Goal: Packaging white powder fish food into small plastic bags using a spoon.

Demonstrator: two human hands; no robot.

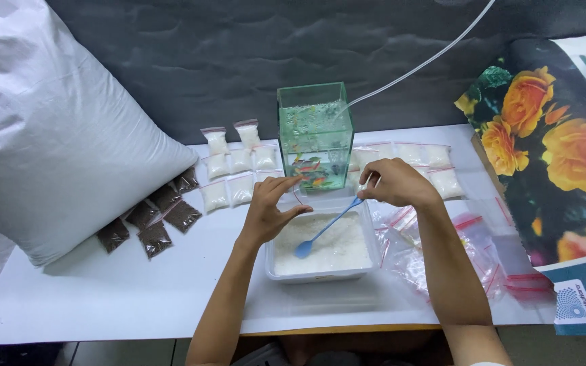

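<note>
My right hand [395, 183] pinches the blue spoon [325, 232], its bowl in the white grains of the tub [320, 271]; my left hand [269, 210] hovers with fingers loosely spread, holding nothing.

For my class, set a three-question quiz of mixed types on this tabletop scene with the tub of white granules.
1. True or false: the blue plastic spoon rests its bowl in the clear plastic tub of white granules.
2. Which hand grips the spoon's handle: A left hand, B right hand?
3. Fill in: the small dark brown sachets lie beside the big ____ sack.

Key
1. True
2. B
3. white
</note>
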